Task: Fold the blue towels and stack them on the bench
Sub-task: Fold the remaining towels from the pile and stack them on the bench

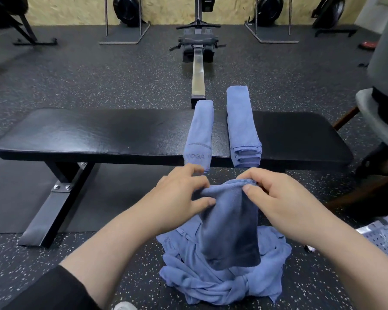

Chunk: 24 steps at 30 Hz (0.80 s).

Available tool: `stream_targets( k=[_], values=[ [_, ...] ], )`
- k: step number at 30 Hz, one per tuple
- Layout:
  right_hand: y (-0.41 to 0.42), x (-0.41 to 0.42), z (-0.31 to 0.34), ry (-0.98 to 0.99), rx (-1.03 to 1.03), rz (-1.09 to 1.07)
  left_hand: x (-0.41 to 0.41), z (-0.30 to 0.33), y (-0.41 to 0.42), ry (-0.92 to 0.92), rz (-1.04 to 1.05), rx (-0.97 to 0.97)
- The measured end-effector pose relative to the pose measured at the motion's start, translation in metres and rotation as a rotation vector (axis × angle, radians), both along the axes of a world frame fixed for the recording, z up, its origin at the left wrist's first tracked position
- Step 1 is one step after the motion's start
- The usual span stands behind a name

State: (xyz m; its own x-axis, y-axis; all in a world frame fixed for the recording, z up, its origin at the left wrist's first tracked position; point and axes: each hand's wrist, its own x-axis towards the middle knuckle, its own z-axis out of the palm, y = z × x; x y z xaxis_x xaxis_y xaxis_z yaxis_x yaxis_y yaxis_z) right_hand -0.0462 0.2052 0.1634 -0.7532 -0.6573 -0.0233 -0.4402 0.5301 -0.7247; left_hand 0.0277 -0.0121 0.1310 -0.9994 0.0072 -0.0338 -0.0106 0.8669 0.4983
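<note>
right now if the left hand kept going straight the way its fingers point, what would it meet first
Probably the single folded towel hanging over the bench's near edge. The left hand, pinching the held towel, has its fingertips just below that towel's end, though depth is hard to judge.

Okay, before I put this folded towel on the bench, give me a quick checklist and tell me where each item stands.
1. Both hands hold the towel: ok. Left hand and right hand pinch the held towel at its top edge.
2. Towel folded narrow: ok.
3. Edges squared: cannot tell; lower end in shadow.
4. Stack tidy: ok.
5. Single towel lies apart from the stack: not ok.
6. Bench has space: ok.
</note>
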Motion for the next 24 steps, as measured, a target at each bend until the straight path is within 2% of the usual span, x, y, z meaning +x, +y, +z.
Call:
stream_targets(
  k=[2, 4, 6, 8, 12, 17, 24],
  values=[
    [0.003, -0.003, 0.000, 0.017, -0.016, -0.016, 0.002, 0.002, -0.008, -0.105, 0.004, -0.025],
    [0.008, -0.009, -0.003, 0.021, 0.018, -0.037, 0.005, 0.006, -0.016, -0.162, 0.016, -0.135],
    [0.012, -0.017, -0.009, 0.011, 0.136, -0.023, 0.005, 0.009, -0.021, -0.108, 0.050, -0.263],
    [0.015, -0.022, -0.015, 0.009, 0.223, -0.009, 0.003, 0.011, -0.024, 0.005, 0.086, -0.279],
    [0.014, -0.030, -0.014, 0.080, 0.136, -0.059, 0.000, 0.018, -0.027, 0.151, 0.163, -0.055],
    [0.009, -0.034, -0.015, 0.075, 0.095, -0.111, -0.002, 0.021, -0.023, 0.164, 0.316, 0.097],
    [0.003, -0.030, -0.006, 0.066, -0.043, -0.170, -0.002, 0.032, -0.022, 0.240, 0.315, 0.329]
  ],
)
